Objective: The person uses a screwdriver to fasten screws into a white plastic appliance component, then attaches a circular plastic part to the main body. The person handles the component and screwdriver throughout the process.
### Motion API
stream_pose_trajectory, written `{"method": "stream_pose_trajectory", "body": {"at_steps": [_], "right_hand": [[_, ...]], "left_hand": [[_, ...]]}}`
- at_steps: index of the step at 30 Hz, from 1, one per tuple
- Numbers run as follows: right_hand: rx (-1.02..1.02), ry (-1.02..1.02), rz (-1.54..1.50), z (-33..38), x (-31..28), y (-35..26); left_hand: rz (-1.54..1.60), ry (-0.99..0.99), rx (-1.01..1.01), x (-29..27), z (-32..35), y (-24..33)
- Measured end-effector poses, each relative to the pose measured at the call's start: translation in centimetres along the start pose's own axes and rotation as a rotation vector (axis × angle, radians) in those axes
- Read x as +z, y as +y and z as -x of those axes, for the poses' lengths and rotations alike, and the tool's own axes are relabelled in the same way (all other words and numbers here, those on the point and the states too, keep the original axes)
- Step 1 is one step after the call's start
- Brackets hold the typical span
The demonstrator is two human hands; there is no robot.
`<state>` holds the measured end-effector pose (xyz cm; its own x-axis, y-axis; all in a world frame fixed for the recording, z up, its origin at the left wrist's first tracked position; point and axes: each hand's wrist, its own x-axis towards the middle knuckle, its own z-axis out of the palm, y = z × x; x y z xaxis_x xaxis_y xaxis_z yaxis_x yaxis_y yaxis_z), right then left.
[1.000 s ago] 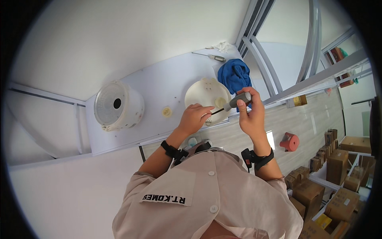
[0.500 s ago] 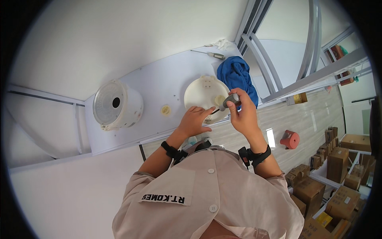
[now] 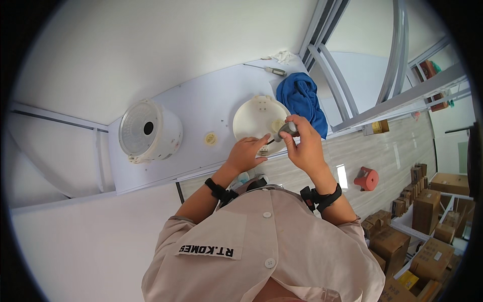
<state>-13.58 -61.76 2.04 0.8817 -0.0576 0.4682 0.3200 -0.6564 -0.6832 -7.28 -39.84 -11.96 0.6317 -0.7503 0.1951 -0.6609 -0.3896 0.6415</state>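
Head view: a person stands at a white tabletop (image 3: 196,116), both hands raised over it.
Right hand (image 3: 307,148): closed around a small grey tool handle (image 3: 287,130), fingers wrapped on its grip.
Left hand (image 3: 245,153): fingers pinched at the thin dark tip (image 3: 270,142) of that tool; what else it holds cannot be told.
Tool handling: looks light and rigid, with a slim shaft that could slip; best held by the thicker grey grip.
Round white lid (image 3: 257,117): lies flat on the tabletop just beyond the hands; looks like stiff plastic, light, best taken by its rim.
White cooker body (image 3: 148,132): tipped on its side, well left of the lid; its inside is not visible.
Small pale disc (image 3: 211,138): between cooker and lid.
Blue cloth (image 3: 302,98): soft, crumpled, beside the lid.
Screwdriver (image 3: 266,69): at the far edge.
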Motion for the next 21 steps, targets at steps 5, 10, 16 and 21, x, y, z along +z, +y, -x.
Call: {"method": "stream_pose_trajectory", "body": {"at_steps": [5, 10, 16, 21], "right_hand": [[-0.009, -0.017, 0.027, -0.1, -0.1, -0.7], [-0.116, -0.059, 0.198, -0.4, -0.4, -1.2], [-0.109, -0.172, 0.449, -1.5, -1.3, -3.3], [-0.205, -0.141, 0.263, -2.3, -1.9, -4.3]], "left_hand": [[0.051, -0.014, -0.013, -0.1, 0.0, -0.2], [0.076, -0.012, -0.023, -0.3, -0.1, 0.1], [0.095, -0.022, -0.013, -0.2, -0.4, -0.3], [0.034, -0.025, -0.044, -0.7, -0.9, 0.6]]}}
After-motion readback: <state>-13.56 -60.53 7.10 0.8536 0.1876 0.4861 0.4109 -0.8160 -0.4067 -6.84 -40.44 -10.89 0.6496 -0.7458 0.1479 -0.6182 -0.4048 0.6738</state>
